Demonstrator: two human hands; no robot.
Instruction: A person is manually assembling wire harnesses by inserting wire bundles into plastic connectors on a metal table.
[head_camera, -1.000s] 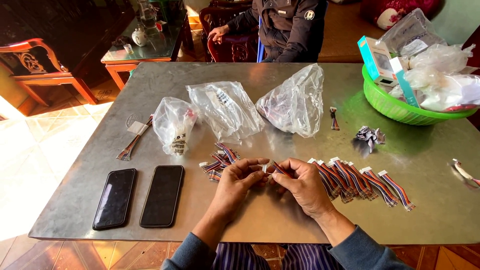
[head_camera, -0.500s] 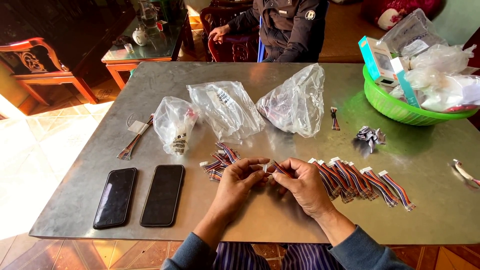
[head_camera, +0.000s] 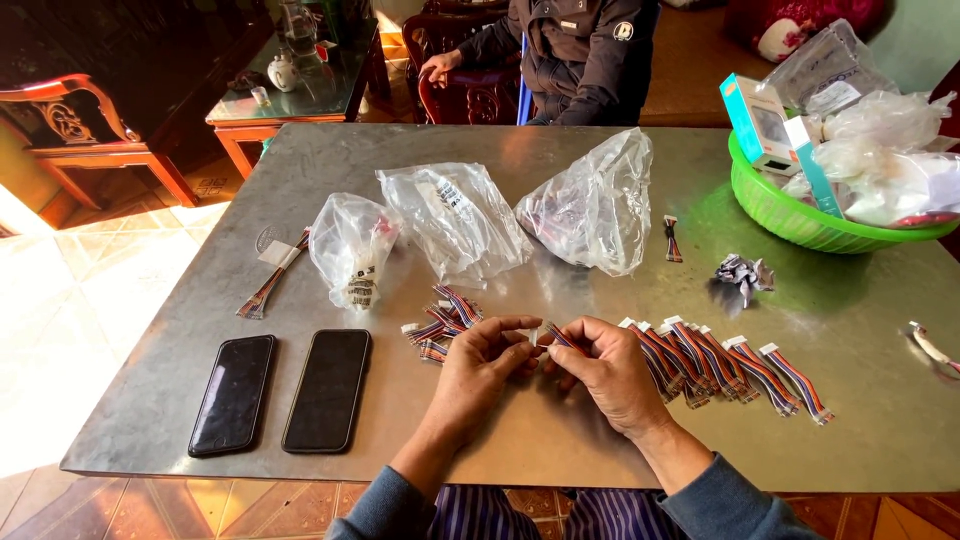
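Note:
My left hand and my right hand meet over the front middle of a grey metal table. Together they pinch one short multicoloured wire lead with a white connector, held between the fingertips. Just left of my hands lies a small heap of similar leads. To the right, a row of the same leads is laid side by side on the table.
Two black phones lie at the front left. Three clear plastic bags sit mid-table, a wire bundle to their left. A green basket with boxes and bags stands at the right. A seated person is across the table.

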